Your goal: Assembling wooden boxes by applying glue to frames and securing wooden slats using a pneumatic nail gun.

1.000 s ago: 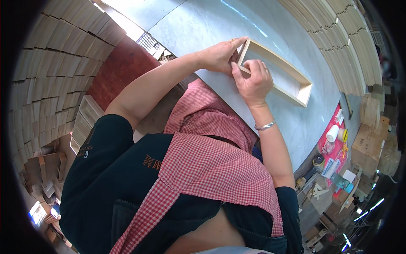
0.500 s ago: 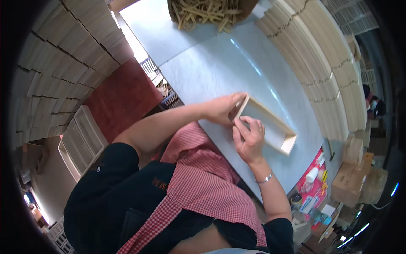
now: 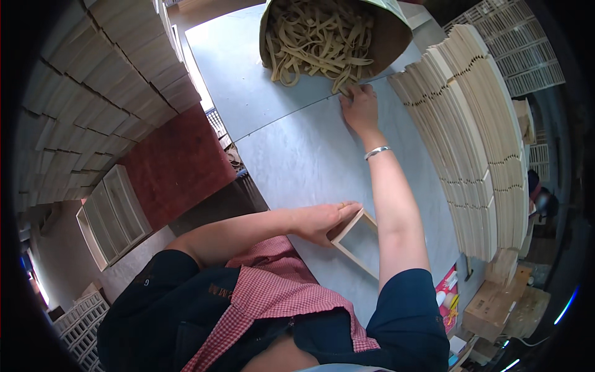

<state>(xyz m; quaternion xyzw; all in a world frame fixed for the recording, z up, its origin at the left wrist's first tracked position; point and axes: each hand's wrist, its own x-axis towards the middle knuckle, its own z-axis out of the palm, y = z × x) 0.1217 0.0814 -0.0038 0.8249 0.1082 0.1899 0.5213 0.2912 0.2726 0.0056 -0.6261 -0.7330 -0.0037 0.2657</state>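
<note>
Far to the left, pale wood (image 3: 93, 111) is stacked in tall rows, and a white crate (image 3: 80, 319) is seen low down. Next, a pale rack (image 3: 116, 211) with several compartments is set beside a red board (image 3: 180, 164). A checked apron (image 3: 279, 291) is worn over a dark top. The grey table (image 3: 291, 161) is spread across the middle.

At the table's near edge, the left end of a wooden frame (image 3: 354, 259) is held by the left hand (image 3: 325, 221). Its fingers are kept together and stretched along the outer side of that end toward the far corner; the thumb is partly hidden. The frame is laid on the table, and its right part is covered by the right forearm.

Beyond, pale strips (image 3: 316, 37) are heaped in an open bag (image 3: 393, 34), a few being spilled over its lip. The right hand (image 3: 361, 108) is placed at the ends of these strips, its fingers bent and partly open; whether a strip is gripped cannot be told.

A silver bracelet (image 3: 377, 152) is worn on the right wrist. Farther right, slats (image 3: 462, 130) are lined up in long rows, with a carton (image 3: 496, 304) placed lower down.
</note>
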